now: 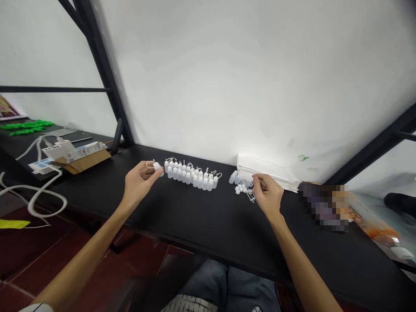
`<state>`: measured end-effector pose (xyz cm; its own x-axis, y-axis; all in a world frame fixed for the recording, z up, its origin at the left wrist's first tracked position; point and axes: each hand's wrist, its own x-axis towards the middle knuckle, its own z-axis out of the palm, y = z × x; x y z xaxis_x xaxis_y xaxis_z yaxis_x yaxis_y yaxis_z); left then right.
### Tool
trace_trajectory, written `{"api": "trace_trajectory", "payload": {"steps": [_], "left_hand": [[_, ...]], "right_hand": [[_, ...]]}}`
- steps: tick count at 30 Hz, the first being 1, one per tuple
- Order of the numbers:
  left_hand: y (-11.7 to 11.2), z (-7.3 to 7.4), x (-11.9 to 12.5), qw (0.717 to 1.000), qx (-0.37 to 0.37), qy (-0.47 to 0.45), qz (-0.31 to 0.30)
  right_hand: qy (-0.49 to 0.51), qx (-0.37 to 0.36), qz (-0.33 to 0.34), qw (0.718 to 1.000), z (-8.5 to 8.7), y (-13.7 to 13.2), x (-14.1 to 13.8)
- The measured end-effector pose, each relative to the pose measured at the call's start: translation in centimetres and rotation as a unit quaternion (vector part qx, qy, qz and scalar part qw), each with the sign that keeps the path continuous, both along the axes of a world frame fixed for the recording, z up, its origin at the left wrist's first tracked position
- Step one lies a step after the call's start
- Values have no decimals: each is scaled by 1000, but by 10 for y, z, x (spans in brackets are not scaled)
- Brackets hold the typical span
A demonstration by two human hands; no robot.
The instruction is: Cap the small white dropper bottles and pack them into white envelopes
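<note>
My left hand (139,180) pinches a small white plastic bottle (158,167) with a looped cap strap, just left of the rows. Several similar capped bottles (189,177) stand upright in close rows on the black table (195,216), their thin straps curling above them. My right hand (268,194) is over the right-hand group, thumb and fingers closed together. What they grip, if anything, is hidden. Beside its fingertips are uncapped translucent bottles (233,177) and a small heap of white caps (240,188) with thin straps.
Behind my right hand, a stack of white paper (266,170) lies against the pale wall. Farther right are a blurred-out item (325,208) and a plastic bag (373,225). To the left sit a cardboard box (86,158), a white charger (58,149), cables and green pieces (27,126).
</note>
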<state>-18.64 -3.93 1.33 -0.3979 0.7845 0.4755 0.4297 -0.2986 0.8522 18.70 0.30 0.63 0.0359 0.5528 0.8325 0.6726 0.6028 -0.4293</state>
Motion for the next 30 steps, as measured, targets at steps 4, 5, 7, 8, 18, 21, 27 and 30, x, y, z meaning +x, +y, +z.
{"api": "trace_trajectory", "payload": {"steps": [4, 5, 7, 8, 18, 21, 27, 30], "left_hand": [[19, -17, -26, 995, -61, 55, 49], [23, -20, -29, 991, -84, 83, 57], [32, -26, -34, 983, -126, 121, 56], [35, -28, -35, 979, -148, 133, 52], [54, -34, -35, 953, -232, 187, 49], [59, -33, -36, 946, -256, 194, 35], [62, -37, -35, 939, -266, 215, 41], [61, -39, -34, 934, -265, 237, 38]], "right_hand": [[-15, -5, -10, 1000, -7, 6, 4], [-17, -8, -12, 1000, -8, 7, 6], [-20, -13, -15, 1000, -10, 9, 7], [-21, -15, -17, 1000, -10, 9, 8], [-32, -7, -21, 999, -13, 12, 11], [-40, -4, -23, 999, -14, 13, 11], [-52, -5, -24, 998, -13, 13, 12], [-55, -2, -18, 998, -13, 12, 12]]}}
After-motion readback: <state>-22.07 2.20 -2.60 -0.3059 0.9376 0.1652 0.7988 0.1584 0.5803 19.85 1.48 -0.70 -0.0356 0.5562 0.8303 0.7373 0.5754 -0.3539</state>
